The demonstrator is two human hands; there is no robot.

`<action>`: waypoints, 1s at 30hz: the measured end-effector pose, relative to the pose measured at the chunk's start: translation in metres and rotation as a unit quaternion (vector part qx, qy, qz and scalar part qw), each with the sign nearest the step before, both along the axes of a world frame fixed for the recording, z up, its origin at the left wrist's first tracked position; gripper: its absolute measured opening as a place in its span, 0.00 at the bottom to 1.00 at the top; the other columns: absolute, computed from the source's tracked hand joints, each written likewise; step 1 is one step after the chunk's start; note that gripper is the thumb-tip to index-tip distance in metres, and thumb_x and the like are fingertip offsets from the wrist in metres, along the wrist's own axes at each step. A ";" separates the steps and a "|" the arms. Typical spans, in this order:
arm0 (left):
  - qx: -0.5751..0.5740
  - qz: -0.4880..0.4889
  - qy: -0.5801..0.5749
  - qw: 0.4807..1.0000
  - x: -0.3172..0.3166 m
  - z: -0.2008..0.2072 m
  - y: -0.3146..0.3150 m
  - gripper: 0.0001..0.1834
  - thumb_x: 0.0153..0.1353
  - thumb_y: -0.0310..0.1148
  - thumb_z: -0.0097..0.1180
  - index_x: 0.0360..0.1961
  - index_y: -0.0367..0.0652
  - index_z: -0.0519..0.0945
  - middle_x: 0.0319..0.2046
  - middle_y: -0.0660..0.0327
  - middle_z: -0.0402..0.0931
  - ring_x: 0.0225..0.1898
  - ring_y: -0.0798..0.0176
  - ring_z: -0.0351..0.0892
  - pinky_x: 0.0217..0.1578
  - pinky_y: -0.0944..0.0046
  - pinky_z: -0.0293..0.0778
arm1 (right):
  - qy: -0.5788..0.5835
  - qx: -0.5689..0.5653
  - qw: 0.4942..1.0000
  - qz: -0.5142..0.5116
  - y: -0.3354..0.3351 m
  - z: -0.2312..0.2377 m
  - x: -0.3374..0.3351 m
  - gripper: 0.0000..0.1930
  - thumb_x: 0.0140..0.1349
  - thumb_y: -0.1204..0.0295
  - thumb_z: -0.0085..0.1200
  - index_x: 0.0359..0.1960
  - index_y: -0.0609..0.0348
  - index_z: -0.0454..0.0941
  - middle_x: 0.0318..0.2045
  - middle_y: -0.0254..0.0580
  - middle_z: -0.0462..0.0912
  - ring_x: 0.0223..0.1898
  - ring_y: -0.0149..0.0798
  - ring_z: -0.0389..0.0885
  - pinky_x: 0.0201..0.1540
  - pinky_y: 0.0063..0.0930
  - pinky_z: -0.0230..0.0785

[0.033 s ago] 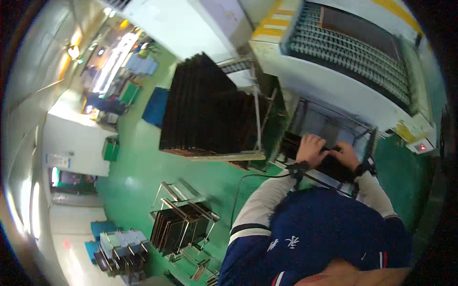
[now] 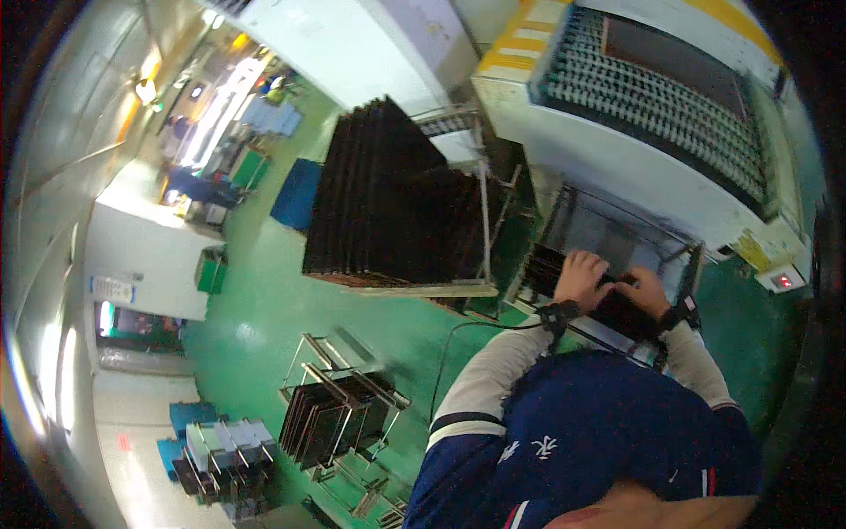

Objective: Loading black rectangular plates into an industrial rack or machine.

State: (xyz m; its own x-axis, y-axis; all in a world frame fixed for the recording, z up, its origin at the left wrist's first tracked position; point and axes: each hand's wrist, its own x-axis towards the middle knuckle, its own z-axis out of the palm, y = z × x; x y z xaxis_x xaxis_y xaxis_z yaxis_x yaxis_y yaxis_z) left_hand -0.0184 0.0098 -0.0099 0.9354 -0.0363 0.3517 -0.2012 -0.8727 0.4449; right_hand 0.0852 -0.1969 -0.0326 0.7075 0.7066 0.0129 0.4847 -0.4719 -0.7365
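My left hand [image 2: 582,277] and my right hand [image 2: 644,291] are close together on a dark flat panel [image 2: 619,310]. The panel lies in a metal wire-frame cart [image 2: 608,231] in front of me, and the fingers of both hands curl over its far edge. More dark panels [image 2: 542,266] stand on edge just left of my left hand. Each wrist wears a black band, and a thin black cable [image 2: 458,339] runs from the left one down toward the floor. How thick the held panel is cannot be made out.
A white machine with a roller conveyor [image 2: 652,97] stands right behind the cart, with a small box showing a red light [image 2: 782,280] at its right. A tall row of black panels [image 2: 388,203] fills a trolley to the left. Low racks of panels [image 2: 339,414] stand on the green floor [image 2: 256,309].
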 end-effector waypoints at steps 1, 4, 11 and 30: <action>-0.021 -0.008 0.038 0.999 0.000 0.006 -0.001 0.27 0.55 0.46 0.64 0.52 0.42 0.77 0.52 0.52 0.73 0.59 0.45 0.66 0.63 0.43 0.58 | -0.019 0.006 1.000 -0.001 -0.002 -0.005 0.001 0.18 0.55 0.60 0.65 0.33 0.65 0.81 0.33 0.52 0.82 0.34 0.52 0.81 0.39 0.41 0.72; -0.034 -0.006 0.012 0.999 -0.007 0.014 0.004 0.29 0.53 0.45 0.65 0.54 0.42 0.75 0.54 0.52 0.71 0.59 0.43 0.65 0.63 0.43 0.58 | -0.040 -0.010 0.999 -0.004 0.005 -0.004 0.004 0.18 0.53 0.60 0.65 0.32 0.66 0.80 0.33 0.53 0.82 0.34 0.52 0.82 0.38 0.41 0.72; -0.040 0.000 -0.026 0.999 -0.019 0.019 0.002 0.20 0.53 0.43 0.65 0.41 0.42 0.76 0.44 0.53 0.71 0.50 0.45 0.69 0.53 0.46 0.65 | 0.009 -0.040 0.999 -0.013 0.012 0.015 0.008 0.18 0.52 0.60 0.65 0.31 0.66 0.81 0.30 0.55 0.83 0.35 0.54 0.83 0.39 0.43 0.71; 0.045 0.011 0.123 0.991 -0.010 0.014 -0.007 0.21 0.65 0.48 0.50 0.28 0.43 0.83 0.32 0.55 0.79 0.42 0.50 0.76 0.48 0.50 0.68 | 0.012 -0.125 0.991 0.033 -0.002 -0.024 0.017 0.18 0.50 0.64 0.63 0.43 0.58 0.83 0.39 0.56 0.84 0.43 0.58 0.82 0.47 0.47 0.74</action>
State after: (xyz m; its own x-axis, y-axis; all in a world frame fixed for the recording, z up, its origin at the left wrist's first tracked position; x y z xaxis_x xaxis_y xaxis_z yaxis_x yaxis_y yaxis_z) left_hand -0.0286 0.0025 0.0041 0.9934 -0.0358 0.1086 -0.0765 -0.9139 0.3987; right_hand 0.1020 -0.1991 -0.0570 0.6572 0.7307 -0.1850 0.5051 -0.6091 -0.6115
